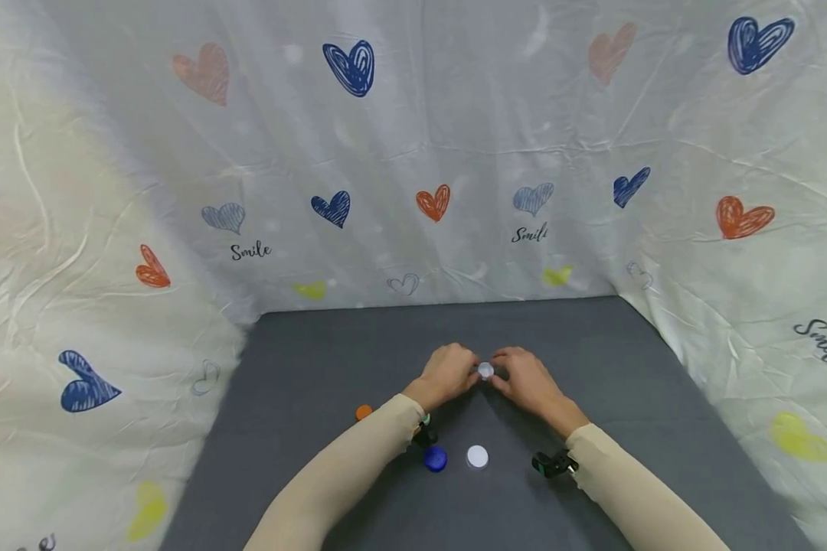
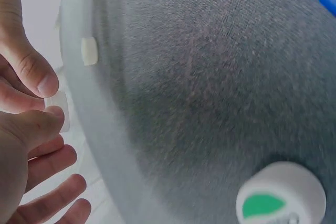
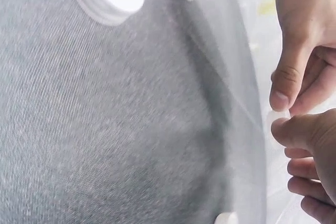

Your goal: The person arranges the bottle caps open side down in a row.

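A small translucent white cap (image 1: 485,370) is held up between both hands, out over the far half of the table. My left hand (image 1: 448,373) pinches it from one side with thumb and fingers. From the other side my right hand (image 1: 529,380) grips its edge, thumb toward me. In the left wrist view the cap (image 2: 62,109) shows its flat side, partly covered by both thumbs. In the right wrist view only a sliver of the cap (image 3: 278,114) shows between the thumbs.
Nearer me lie a blue cap (image 1: 436,459) and a white cap (image 1: 478,457). An orange cap (image 1: 364,412) sits beside the left forearm. A white cap with a green mark (image 2: 281,195) and a small white piece (image 2: 90,51) also lie on the grey table (image 1: 358,344). A heart-printed curtain (image 1: 400,153) surrounds it.
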A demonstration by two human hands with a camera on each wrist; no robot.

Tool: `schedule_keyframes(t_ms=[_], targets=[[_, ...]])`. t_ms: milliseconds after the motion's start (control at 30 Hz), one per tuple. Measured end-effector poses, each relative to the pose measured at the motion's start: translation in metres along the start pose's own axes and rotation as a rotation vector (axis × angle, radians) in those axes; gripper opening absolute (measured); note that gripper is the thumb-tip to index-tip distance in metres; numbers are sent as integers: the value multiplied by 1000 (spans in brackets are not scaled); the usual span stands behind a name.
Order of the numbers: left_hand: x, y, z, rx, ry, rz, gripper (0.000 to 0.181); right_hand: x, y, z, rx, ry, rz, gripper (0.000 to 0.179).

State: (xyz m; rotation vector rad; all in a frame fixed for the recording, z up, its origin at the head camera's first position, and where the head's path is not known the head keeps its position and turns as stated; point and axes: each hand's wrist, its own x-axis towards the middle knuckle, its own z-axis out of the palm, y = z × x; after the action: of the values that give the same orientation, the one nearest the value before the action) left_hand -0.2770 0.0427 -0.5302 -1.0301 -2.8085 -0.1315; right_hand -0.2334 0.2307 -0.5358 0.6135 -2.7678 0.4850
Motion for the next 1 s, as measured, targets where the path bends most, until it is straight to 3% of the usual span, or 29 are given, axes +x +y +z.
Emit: schedule_keyframes(t_ms=[433, 733, 1000], targets=[[-32, -13, -45, 14, 139, 126, 18, 1, -28, -25, 54, 129, -114, 31], [-61, -19, -73, -56, 254, 161, 22, -1, -53, -42, 117, 224, -199, 32], [-84, -24, -88, -92, 379, 189, 22, -1, -72, -52, 167, 293, -272, 34]])
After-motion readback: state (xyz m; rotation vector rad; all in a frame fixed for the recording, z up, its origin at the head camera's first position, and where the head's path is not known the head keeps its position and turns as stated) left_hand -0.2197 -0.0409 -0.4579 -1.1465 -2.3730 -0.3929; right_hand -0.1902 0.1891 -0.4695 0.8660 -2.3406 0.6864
